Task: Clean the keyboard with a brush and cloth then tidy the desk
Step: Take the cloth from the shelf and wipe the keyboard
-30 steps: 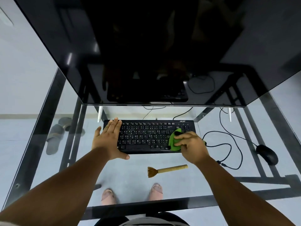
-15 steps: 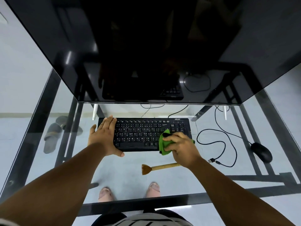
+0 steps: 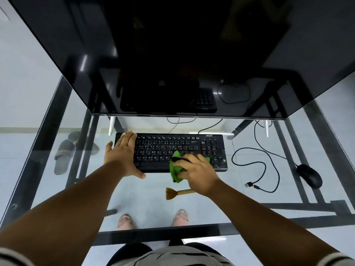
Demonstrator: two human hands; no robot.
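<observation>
Left hand [image 3: 123, 156] flat on keyboard [image 3: 165, 150]; right hand [image 3: 196, 173] gripping green cloth [image 3: 175, 169] there.

Home office or study corner, glass desk [image 3: 249, 196] with monitor [image 3: 172, 54], keyboard [image 3: 163, 148], mouse [image 3: 309, 175], slippers [image 3: 64, 156] underneath
</observation>
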